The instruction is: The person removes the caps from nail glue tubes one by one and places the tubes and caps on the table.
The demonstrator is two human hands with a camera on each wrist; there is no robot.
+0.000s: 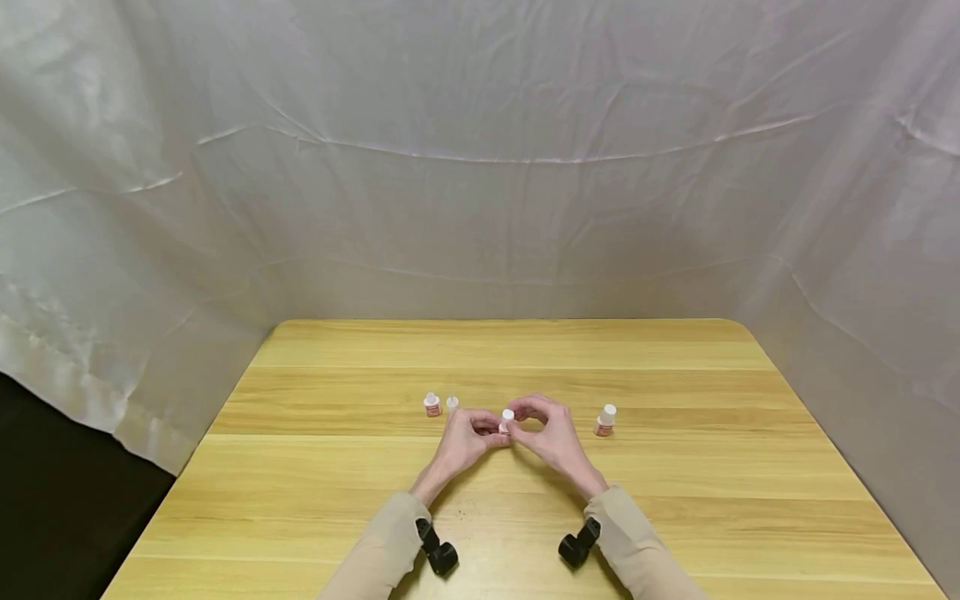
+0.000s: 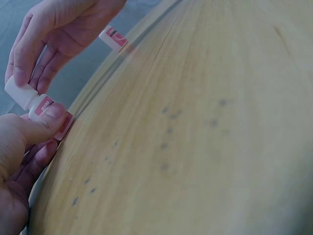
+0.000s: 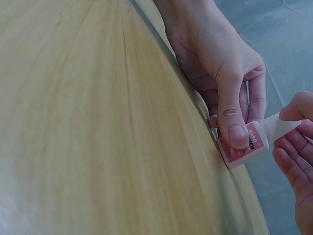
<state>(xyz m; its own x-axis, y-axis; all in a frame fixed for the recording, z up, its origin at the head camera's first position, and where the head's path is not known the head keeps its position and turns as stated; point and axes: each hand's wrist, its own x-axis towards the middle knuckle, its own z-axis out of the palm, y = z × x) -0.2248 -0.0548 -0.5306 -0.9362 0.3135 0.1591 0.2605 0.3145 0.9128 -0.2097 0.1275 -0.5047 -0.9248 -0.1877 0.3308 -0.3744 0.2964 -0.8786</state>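
Between both hands is a small white bottle with a pink-red label, standing upright at the tabletop. My left hand holds its body, with the thumb across the label. The fingers of my right hand pinch its tapered white cap, which sits at the bottle's neck. Left of the hands stands a similar bottle with a short white top. Beside it is a small white-topped thing, partly hidden by my left hand. To the right stands another capped bottle.
The wooden table has rounded far corners. Pale sheeting hangs behind it and on both sides. Black wrist cameras are strapped over both beige sleeves. Dark specks mark the wood near the hands.
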